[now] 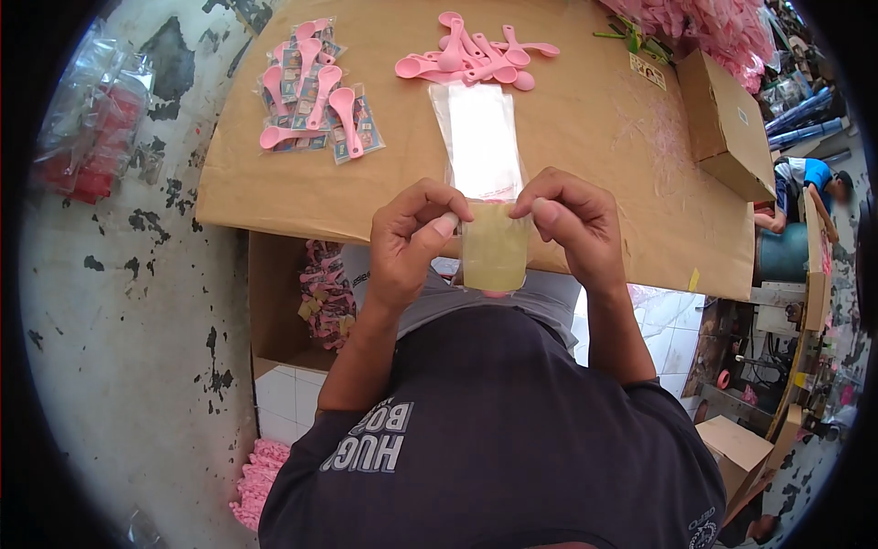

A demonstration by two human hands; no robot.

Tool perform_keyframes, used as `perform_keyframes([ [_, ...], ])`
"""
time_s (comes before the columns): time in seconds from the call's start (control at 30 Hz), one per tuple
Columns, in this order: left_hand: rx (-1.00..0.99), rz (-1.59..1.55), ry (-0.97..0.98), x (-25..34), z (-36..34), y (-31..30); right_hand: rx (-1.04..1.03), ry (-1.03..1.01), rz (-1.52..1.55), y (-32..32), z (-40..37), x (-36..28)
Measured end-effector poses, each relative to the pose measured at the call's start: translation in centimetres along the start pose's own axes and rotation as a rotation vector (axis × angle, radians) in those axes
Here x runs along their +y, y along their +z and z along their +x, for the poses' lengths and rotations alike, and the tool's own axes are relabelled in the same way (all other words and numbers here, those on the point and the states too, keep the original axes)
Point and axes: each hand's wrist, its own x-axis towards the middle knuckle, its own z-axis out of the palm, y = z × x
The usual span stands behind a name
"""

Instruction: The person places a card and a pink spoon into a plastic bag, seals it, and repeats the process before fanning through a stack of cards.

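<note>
Between my two hands hangs a small clear plastic bag with a yellowish card inside; bits of pink show at its top and bottom edges. My left hand pinches its upper left corner with thumb and forefinger. At the upper right corner, my right hand has the same kind of pinch. Just beyond the fingers lies a stack of flat clear bags on the brown paper-covered table. Behind it is a loose pile of pink measuring spoons. To the left sit several pink spoons packed with printed cards.
A cardboard box stands at the table's right edge, near a heap of pink pieces. Below the table, an open carton holds more pink items. Another person bends down at far right. A peeling wall runs along the left.
</note>
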Motion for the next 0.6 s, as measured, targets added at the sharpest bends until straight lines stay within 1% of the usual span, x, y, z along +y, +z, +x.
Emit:
perform_keyframes([
  [0.03, 0.013, -0.038, -0.019, 0.0, -0.1, -0.1, -0.006, -0.001, 0.001, 0.0, 0.0, 0.2],
  [0.07, 0.026, -0.073, -0.036, 0.0, -0.1, -0.2, -0.021, 0.04, -0.056, -0.1, -0.1, 0.5],
  [0.1, 0.033, -0.067, -0.033, 0.1, -0.1, -0.1, -0.037, 0.081, -0.112, 0.0, -0.1, 0.7],
  [0.13, 0.068, -0.022, -0.079, 0.0, 0.0, 0.2, -0.046, 0.078, -0.105, 0.4, -0.1, 0.6],
  [0.17, 0.103, 0.023, -0.126, 0.1, 0.0, 0.4, 0.016, 0.071, -0.057, 0.8, -0.1, 0.4],
  [0.2, 0.111, 0.032, -0.123, 0.2, 0.2, 0.7, 0.079, 0.064, -0.009, 1.1, 0.0, 0.3],
  [0.23, 0.126, -0.028, -0.148, 0.5, 0.4, 1.1, 0.071, 0.062, 0.0, 1.1, 0.2, 0.4],
  [0.27, 0.139, -0.088, -0.174, 0.9, 0.6, 1.3, 0.077, 0.012, 0.003, 0.8, 0.4, 0.6],
  [0.3, 0.142, -0.081, -0.174, 1.4, 0.7, 1.4, 0.087, -0.036, 0.007, 0.6, 0.5, 0.7],
  [0.37, -0.005, 0.0, -0.362, 2.2, 0.7, 1.3, 0.102, -0.073, 0.069, 0.8, 0.6, 0.9],
  [0.4, -0.007, 0.003, -0.366, 2.0, 0.6, 1.2, 0.117, -0.112, 0.121, 0.8, 0.6, 0.9],
  [0.43, -0.016, 0.049, -0.324, 1.6, 0.5, 1.0, 0.123, -0.112, 0.124, 0.8, 0.5, 0.6],
  [0.47, -0.028, 0.094, -0.283, 1.4, 0.4, 0.9, 0.088, -0.056, -0.009, 0.7, 0.5, 0.1],
  [0.5, -0.035, 0.095, -0.289, 1.4, 0.6, 0.7, 0.055, 0.002, -0.142, 0.6, 0.3, -0.1],
  [0.53, 0.03, 0.19, -0.126, 1.5, 0.8, 0.3, 0.065, 0.003, -0.141, 0.5, 0.3, 0.5],
  [0.57, 0.096, 0.281, 0.04, 1.7, 1.0, -0.2, 0.12, -0.026, -0.341, 0.3, 0.2, 1.4],
  [0.6, 0.158, 0.342, 0.144, 1.9, 1.3, -0.8, 0.172, -0.055, -0.542, 0.2, 0.2, 2.0],
])
